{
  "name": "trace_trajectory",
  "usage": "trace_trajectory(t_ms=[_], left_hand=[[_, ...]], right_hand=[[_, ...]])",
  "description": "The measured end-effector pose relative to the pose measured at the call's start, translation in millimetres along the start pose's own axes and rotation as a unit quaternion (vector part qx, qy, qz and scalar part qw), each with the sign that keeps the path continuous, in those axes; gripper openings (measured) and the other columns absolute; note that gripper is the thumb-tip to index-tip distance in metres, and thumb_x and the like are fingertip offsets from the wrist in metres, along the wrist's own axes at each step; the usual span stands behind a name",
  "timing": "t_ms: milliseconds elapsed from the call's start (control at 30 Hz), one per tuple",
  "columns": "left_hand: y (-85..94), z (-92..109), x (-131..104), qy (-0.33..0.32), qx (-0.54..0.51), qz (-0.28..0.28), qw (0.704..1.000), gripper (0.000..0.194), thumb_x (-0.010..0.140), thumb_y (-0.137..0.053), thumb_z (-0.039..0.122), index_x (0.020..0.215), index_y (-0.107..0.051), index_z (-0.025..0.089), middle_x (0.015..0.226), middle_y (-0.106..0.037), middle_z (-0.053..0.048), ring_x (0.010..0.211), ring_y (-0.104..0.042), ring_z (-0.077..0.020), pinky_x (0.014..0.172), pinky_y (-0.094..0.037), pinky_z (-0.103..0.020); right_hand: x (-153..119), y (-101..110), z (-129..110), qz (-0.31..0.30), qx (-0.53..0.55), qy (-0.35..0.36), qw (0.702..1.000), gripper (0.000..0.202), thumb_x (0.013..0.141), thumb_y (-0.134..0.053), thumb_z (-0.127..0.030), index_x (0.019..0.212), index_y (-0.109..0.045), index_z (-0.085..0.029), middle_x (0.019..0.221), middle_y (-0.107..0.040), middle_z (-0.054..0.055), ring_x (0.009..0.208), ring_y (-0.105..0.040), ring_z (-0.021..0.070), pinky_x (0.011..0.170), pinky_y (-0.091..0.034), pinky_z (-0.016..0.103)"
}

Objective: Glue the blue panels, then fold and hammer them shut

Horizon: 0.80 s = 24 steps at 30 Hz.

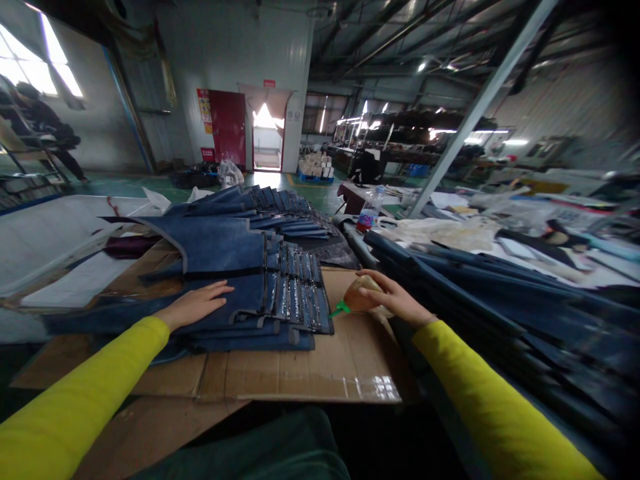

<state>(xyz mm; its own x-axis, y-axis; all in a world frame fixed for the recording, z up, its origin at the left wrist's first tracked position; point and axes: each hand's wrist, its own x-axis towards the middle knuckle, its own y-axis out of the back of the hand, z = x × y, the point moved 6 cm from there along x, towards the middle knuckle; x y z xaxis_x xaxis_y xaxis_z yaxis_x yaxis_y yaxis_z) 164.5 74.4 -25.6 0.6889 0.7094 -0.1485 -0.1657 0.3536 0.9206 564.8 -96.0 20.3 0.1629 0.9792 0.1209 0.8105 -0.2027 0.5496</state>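
right grip cups bulbous green-tipped bottle over creased cardboard.

A pale wall holds a red door beside a bright, curtained doorway. Daylight comes through a window at far left. The floor is green. Right, a grey post slants beneath dark roof beams; a strip light glows farther back.
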Motion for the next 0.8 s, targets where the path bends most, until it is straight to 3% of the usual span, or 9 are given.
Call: trace_trajectory(t_ms=[467, 800], left_hand=[[-0.5, -3, 1, -0.001, -0.001, -0.004, 1.000, 0.055, 0.086, -0.033, 0.050, 0.135, -0.041, 0.026, 0.147, -0.027, 0.000, 0.133, -0.029, -0.0189, 0.111, -0.017, -0.033], [2.5, 2, -1, 0.008, 0.004, -0.007, 1.000, 0.056, 0.085, -0.032, 0.050, 0.135, -0.041, 0.024, 0.147, -0.028, 0.000, 0.134, -0.028, -0.0191, 0.111, -0.017, -0.033]], right_hand=[[-40, -9, -4, 0.013, 0.031, -0.001, 0.999, 0.053, 0.073, -0.063, -0.047, 0.119, -0.048, -0.026, 0.112, -0.058, 0.004, 0.106, -0.054, 0.0269, 0.091, -0.046, 0.038], [-55, -13, 2, 0.028, 0.063, 0.016, 0.998, 0.053, 0.071, -0.067, -0.043, 0.117, -0.047, -0.026, 0.110, -0.056, 0.004, 0.103, -0.055, 0.0246, 0.089, -0.048, 0.035]])
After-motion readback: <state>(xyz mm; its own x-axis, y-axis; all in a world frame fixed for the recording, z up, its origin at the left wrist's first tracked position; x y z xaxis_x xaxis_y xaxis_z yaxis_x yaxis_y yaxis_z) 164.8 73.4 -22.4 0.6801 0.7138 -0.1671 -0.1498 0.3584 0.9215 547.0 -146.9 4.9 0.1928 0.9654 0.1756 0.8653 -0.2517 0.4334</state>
